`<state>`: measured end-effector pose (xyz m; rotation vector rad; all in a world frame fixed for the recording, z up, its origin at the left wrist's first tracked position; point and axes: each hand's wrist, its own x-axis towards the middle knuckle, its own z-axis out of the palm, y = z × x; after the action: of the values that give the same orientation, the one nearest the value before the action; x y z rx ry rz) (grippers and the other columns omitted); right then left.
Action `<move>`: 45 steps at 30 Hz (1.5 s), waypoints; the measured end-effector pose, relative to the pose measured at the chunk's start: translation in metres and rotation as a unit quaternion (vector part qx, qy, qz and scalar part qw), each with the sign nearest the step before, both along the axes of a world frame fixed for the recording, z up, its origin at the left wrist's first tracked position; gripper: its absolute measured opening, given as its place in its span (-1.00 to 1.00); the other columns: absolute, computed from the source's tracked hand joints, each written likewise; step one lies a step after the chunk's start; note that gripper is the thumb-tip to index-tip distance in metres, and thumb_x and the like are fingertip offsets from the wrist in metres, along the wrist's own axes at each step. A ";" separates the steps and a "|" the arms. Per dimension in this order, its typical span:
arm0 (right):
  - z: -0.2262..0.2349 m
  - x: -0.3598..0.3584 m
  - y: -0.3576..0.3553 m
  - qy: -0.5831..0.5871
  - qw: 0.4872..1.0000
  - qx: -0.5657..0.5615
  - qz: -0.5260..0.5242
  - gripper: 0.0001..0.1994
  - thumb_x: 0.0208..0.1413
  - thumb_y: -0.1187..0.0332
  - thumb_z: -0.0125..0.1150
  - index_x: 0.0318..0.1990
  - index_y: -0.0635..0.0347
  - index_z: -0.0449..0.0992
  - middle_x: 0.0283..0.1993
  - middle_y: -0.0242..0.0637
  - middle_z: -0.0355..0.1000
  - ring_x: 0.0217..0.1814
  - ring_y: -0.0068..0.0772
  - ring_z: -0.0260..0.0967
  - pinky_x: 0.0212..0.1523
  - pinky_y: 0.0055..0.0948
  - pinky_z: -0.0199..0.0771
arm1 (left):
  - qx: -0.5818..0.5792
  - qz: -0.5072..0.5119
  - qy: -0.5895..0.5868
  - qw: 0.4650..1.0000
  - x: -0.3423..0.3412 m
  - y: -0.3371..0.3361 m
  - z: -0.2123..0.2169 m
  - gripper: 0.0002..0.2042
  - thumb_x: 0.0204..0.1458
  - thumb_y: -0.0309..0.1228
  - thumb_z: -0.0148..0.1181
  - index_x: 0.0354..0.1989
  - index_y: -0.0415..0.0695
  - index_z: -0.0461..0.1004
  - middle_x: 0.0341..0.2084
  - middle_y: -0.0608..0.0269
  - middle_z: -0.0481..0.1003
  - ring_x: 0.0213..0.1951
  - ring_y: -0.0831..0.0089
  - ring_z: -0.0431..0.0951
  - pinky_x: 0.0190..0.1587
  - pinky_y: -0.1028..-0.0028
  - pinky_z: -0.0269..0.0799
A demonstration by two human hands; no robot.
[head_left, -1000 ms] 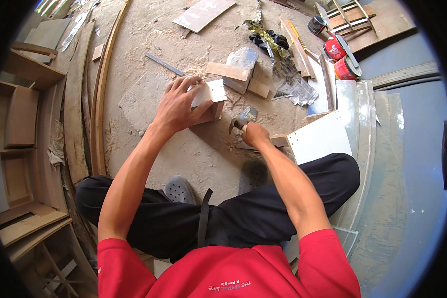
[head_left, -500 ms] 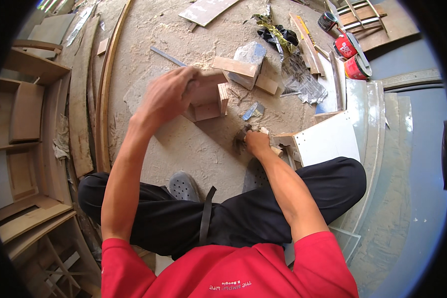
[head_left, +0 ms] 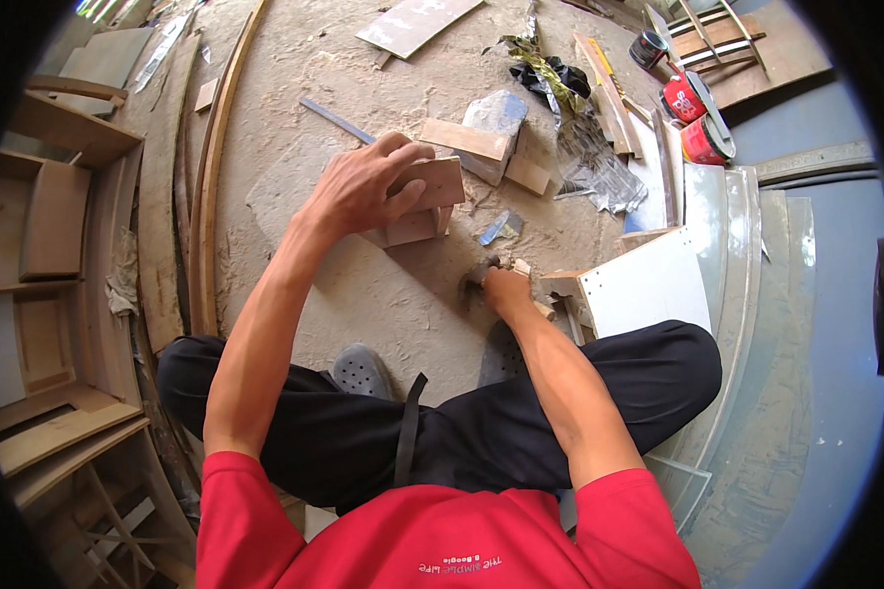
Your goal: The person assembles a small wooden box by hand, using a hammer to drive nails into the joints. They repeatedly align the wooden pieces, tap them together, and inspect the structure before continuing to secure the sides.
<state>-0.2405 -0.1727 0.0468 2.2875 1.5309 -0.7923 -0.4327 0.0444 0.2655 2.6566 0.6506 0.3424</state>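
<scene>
From the head view we see our left hand [head_left: 363, 191] spread over a small wooden block [head_left: 424, 201], fingers wrapped across its top and pressing it onto the dusty floor [head_left: 363, 294], apparently to keep it steady. Our right hand [head_left: 506, 290] is curled tight round a small dark tool [head_left: 479, 273] just beside the block's near corner; what kind of tool we cannot tell. A white panel [head_left: 648, 285] leans by our right knee, within easy reach. We count two red tins [head_left: 697, 118] at the far right and one grey shoe [head_left: 361, 370] under our crossed legs.
</scene>
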 end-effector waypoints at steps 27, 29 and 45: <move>0.008 0.000 0.005 0.029 0.998 -0.034 -0.042 -0.73 0.13 0.30 0.18 -0.06 0.20 0.59 0.00 -0.06 0.59 0.09 -0.04 0.57 0.01 -0.09 0.58 | 0.092 0.081 -0.120 0.985 -0.023 -0.010 -0.037 -0.54 0.05 -0.12 0.38 0.08 -0.08 0.60 0.16 0.22 0.52 0.17 0.19 0.49 0.23 0.24 0.42; 0.003 0.003 0.002 0.035 0.996 -0.044 -0.062 -0.72 0.14 0.29 0.18 -0.05 0.20 0.59 0.02 -0.05 0.58 0.12 -0.03 0.55 0.04 -0.06 0.56 | 0.022 0.175 -0.152 0.972 -0.029 -0.009 -0.040 -0.56 0.10 -0.16 0.35 0.12 -0.08 0.57 0.18 0.17 0.50 0.19 0.16 0.50 0.25 0.21 0.42; 0.168 0.023 0.118 0.363 0.849 0.172 -0.344 -0.58 0.36 0.03 0.06 -0.07 0.28 0.52 -0.21 -0.30 0.55 -0.26 -0.49 0.50 -0.37 -0.48 0.59 | -0.507 0.380 -0.146 0.759 -0.080 -0.011 -0.011 -0.58 0.20 -0.34 0.24 0.10 -0.46 0.49 -0.03 -0.20 0.56 0.04 0.14 0.61 0.13 0.32 0.55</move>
<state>-0.2178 -0.0548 0.2146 3.0730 1.0838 -1.8799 -0.5124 0.0337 0.2546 1.1888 1.3125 0.4296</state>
